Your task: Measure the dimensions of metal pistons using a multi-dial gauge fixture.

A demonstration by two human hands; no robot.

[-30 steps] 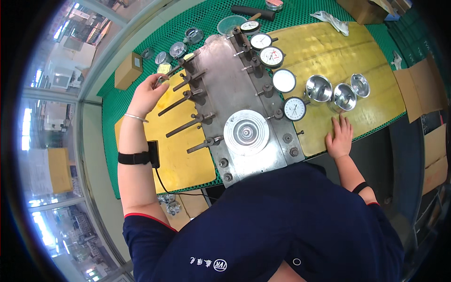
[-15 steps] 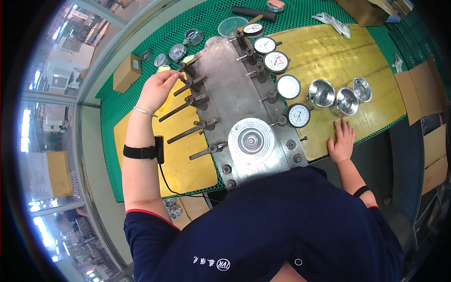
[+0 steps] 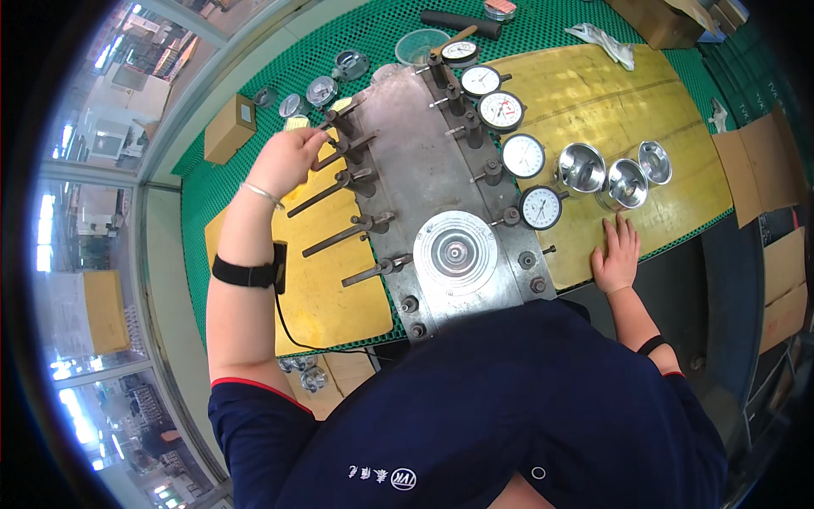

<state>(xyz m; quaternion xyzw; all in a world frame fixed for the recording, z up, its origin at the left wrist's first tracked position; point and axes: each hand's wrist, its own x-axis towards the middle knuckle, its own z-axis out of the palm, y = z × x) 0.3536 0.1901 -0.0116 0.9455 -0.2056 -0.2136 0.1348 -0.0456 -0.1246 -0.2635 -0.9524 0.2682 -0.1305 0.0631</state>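
Note:
My left hand (image 3: 290, 161) reaches over the left side of the steel fixture plate (image 3: 415, 153). Its fingers are pinched together beside the far clamp posts and their dark rods (image 3: 346, 151); what lies between the fingertips is hidden. A round stepped metal disc (image 3: 455, 253) sits on the plate's near end. Dial gauges (image 3: 523, 156) line the right side of the plate. My right hand (image 3: 617, 257) rests flat with spread fingers on the yellow board (image 3: 568, 246), just in front of three shiny metal pistons (image 3: 626, 184). It holds nothing.
Several metal parts (image 3: 322, 91) and a small cardboard box (image 3: 230, 131) stand on the green mat at the far left. At the back are a clear bowl (image 3: 420, 48), a black tube (image 3: 460, 24) and a white glove (image 3: 600, 42). Open cardboard (image 3: 755, 165) borders the right side.
My left forearm and elbow have swung a little to the left, while the pinching fingers stay near the same clamp posts. My right hand has not moved.

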